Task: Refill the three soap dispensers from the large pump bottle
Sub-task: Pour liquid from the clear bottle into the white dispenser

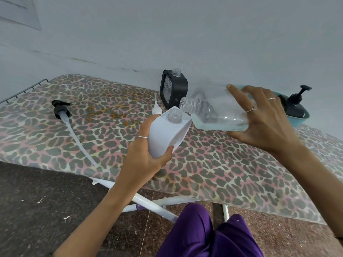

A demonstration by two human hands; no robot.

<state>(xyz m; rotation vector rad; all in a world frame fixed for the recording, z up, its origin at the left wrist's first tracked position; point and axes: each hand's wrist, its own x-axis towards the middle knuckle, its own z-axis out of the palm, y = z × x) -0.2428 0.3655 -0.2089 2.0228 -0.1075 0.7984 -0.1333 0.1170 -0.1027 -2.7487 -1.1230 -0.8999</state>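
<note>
Right hand [263, 117] gripping the big bottle [217, 110], tipped on its side, mouth pointing left just above the white dispenser [165, 134] my left hand [146, 154] clutches over the bench [74, 127].

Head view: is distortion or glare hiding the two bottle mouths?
Head view: wide-angle bend curves the ironing board edge; light is soft and even, no glare; clear bottle mouth and white dispenser mouth both read sharp.
</note>
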